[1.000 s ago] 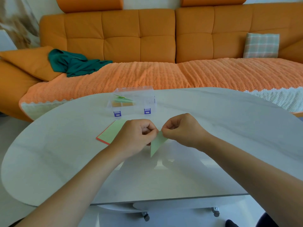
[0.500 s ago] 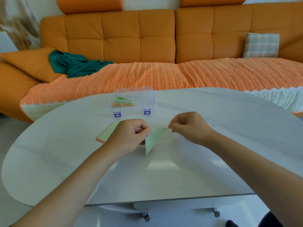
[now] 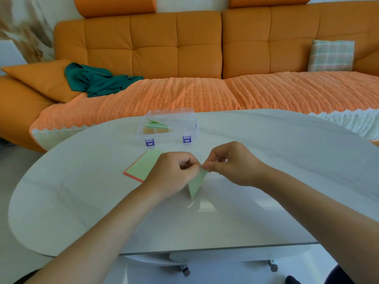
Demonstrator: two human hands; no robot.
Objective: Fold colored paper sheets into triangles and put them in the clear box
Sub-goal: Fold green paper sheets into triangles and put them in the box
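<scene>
The worktop is pale grey-white with a faint marbled sheen. On it, the folded paper triangle is light green. Left of the triangle, the flat paper sheet is the same light green, with a red-orange edge showing beneath it. Beyond the triangle, the clear box has two purple clasps and holds green and orange paper. Behind the box, the sofa is plain orange, its seat cover a lighter orange with a ribbed weave and white lacy trim. On the sofa, the crumpled cloth is dark teal, and the cushion is checked in grey-green and pale orange.
</scene>
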